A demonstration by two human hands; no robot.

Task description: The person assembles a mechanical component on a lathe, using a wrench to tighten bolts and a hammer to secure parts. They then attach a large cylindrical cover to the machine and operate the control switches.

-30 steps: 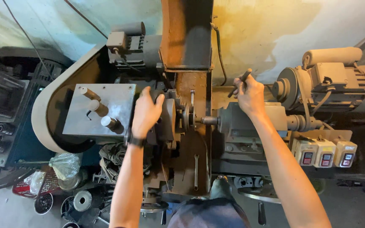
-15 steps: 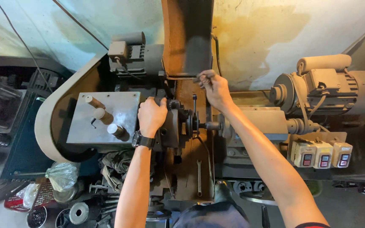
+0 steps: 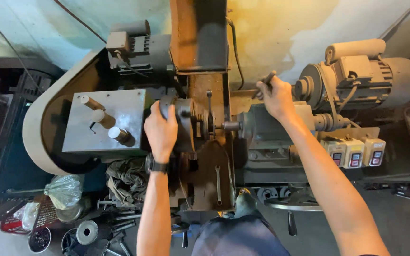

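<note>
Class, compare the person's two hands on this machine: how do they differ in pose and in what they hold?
The left hand lies spread over the dark round chuck; the right hand is closed around a thin lever handle. The left wears a black wristband; the right wrist is bare. Both are bare-skinned.

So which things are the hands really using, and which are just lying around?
In use:
left hand on the round chuck
right hand gripping a dark lever handle

Lying about:
wrench
crumpled rag
plastic bag
switch boxes
</note>
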